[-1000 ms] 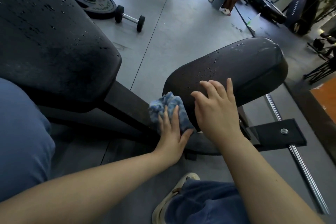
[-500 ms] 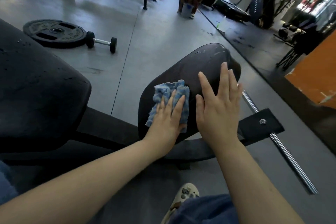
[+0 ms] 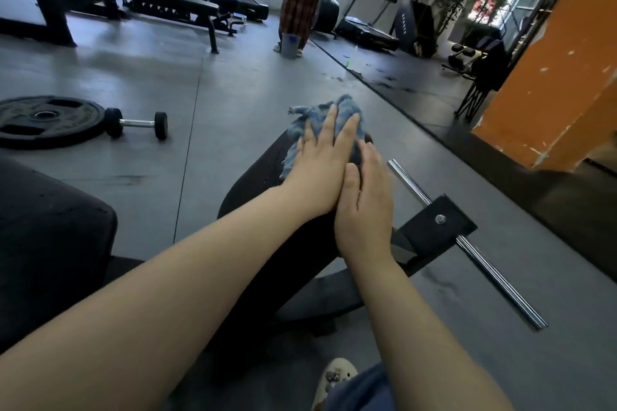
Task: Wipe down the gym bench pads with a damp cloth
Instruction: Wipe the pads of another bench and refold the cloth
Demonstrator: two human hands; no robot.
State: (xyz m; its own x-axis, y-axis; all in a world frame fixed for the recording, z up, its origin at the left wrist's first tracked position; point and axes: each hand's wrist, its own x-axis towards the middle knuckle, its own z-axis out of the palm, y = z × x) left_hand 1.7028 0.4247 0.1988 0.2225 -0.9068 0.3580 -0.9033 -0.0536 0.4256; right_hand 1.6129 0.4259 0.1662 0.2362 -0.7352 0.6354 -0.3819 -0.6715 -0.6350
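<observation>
The bench pad is covered in black matt upholstery, lightly grained. The cloth is seen as blue woven fabric, crumpled and frayed at its edges. The rod is polished, ridged bright metal; its bracket is matt black-painted metal. The floor appears smooth grey with dull sheen.

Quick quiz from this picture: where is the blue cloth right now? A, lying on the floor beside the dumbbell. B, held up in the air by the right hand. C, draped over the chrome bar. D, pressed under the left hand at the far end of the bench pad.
D: the left hand lies with straight fingers on the blue cloth at the far end of the bench pad, while the right hand rests beside it on the pad.
</observation>
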